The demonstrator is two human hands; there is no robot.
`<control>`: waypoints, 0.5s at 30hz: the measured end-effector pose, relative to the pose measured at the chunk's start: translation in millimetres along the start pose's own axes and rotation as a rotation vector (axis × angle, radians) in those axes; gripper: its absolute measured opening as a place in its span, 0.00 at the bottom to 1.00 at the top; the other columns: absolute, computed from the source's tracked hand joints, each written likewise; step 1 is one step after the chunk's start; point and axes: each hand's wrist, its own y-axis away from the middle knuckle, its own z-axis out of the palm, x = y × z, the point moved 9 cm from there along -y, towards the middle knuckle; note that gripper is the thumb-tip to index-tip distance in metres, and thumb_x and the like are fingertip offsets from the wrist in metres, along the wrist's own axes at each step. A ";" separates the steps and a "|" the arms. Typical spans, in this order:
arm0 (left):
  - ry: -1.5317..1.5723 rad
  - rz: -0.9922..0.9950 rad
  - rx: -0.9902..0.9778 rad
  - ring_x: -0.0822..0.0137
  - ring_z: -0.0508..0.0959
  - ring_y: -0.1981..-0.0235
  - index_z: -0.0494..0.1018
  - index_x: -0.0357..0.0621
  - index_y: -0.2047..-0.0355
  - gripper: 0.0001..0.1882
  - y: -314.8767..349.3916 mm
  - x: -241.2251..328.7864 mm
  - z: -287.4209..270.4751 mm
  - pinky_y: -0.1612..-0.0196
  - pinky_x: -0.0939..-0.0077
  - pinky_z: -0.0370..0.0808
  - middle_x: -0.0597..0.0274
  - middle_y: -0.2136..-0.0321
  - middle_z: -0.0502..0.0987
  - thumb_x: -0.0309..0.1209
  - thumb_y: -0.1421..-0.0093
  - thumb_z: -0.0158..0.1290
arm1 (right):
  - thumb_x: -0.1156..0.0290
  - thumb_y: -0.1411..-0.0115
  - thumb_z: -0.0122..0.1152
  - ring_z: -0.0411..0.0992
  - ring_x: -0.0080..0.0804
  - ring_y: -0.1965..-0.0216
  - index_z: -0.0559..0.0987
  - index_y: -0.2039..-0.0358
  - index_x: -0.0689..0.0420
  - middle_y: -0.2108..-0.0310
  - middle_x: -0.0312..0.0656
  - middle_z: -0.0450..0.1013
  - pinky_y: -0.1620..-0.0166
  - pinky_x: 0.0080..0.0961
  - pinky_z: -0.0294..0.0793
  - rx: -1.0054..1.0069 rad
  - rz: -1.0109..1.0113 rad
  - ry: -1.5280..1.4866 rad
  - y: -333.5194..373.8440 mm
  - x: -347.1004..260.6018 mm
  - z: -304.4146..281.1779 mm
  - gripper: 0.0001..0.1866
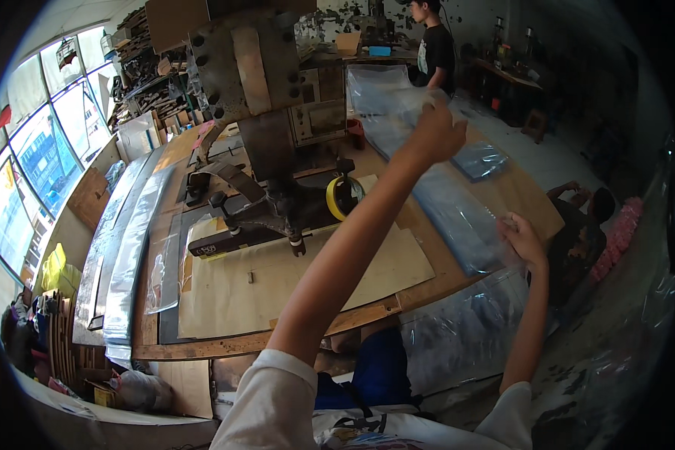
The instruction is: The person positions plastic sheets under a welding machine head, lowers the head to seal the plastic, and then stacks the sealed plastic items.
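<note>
A stack of clear plastic sheets [457, 206] lies along the right side of the wooden table. My left arm reaches across the table, and my left hand [439, 133] is over the stack's far part, fingers bent and closed on a thin clear film that looks blurred. My right hand [523, 241] is at the stack's near right edge, fingers pinched on the edge of a clear plastic sheet. To the left stands a heavy press [277, 202] with a dark metal bar, over a tan board [240, 300]. A roll of yellow tape [336, 196] hangs on the bar.
More clear plastic strips [131, 262] lie along the table's left side. Another plastic pile [379, 90] is at the far end, near a standing person [436, 49]. A second person [581, 225] is at the right. Plastic sheeting [465, 322] hangs below the near table edge [337, 326].
</note>
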 end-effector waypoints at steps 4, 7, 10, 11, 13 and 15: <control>-0.096 -0.297 -0.416 0.23 0.65 0.37 0.52 0.20 0.33 0.44 72.1 -55.3 106.9 0.34 0.48 0.64 0.14 0.39 0.61 0.51 0.30 0.48 | 0.64 0.31 0.62 0.64 0.14 0.85 0.79 0.55 0.60 0.76 0.32 0.74 0.82 0.18 0.60 -0.065 0.066 0.086 -37.7 14.7 9.2 0.12; -0.107 -0.458 -0.489 0.22 0.51 0.30 0.49 0.23 0.30 0.47 92.4 -100.5 132.9 0.29 0.42 0.55 0.16 0.33 0.52 0.55 0.30 0.46 | 0.63 0.32 0.62 0.66 0.15 0.81 0.78 0.48 0.62 0.75 0.32 0.75 0.79 0.18 0.61 -0.081 0.117 0.128 -58.5 22.2 23.1 0.18; -0.021 -0.570 -0.397 0.27 0.36 0.25 0.43 0.25 0.27 0.50 87.5 -108.7 160.6 0.26 0.36 0.41 0.21 0.28 0.37 0.53 0.32 0.50 | 0.64 0.32 0.62 0.71 0.19 0.77 0.77 0.46 0.64 0.73 0.34 0.76 0.74 0.21 0.68 -0.014 0.141 0.159 -51.7 58.2 -2.0 0.19; -0.059 -0.575 -0.261 0.25 0.38 0.26 0.45 0.26 0.28 0.49 82.9 -123.2 153.3 0.27 0.34 0.40 0.20 0.28 0.37 0.54 0.32 0.50 | 0.65 0.33 0.63 0.74 0.22 0.74 0.79 0.50 0.64 0.72 0.36 0.78 0.69 0.24 0.72 0.014 0.074 0.210 -55.0 56.1 0.7 0.17; -0.088 -0.567 -0.125 0.23 0.39 0.27 0.47 0.26 0.28 0.49 74.8 -139.0 153.9 0.28 0.32 0.39 0.19 0.28 0.38 0.55 0.33 0.50 | 0.65 0.34 0.63 0.77 0.26 0.71 0.82 0.54 0.65 0.70 0.39 0.80 0.63 0.26 0.76 0.053 0.009 0.268 -53.9 58.3 -6.1 0.16; -0.131 -0.622 0.062 0.23 0.40 0.27 0.48 0.28 0.28 0.48 68.9 -156.6 143.9 0.27 0.33 0.40 0.20 0.29 0.39 0.50 0.34 0.54 | 0.64 0.34 0.64 0.81 0.34 0.64 0.81 0.50 0.66 0.64 0.45 0.83 0.57 0.30 0.78 0.080 -0.032 0.501 -60.0 52.7 -10.4 0.18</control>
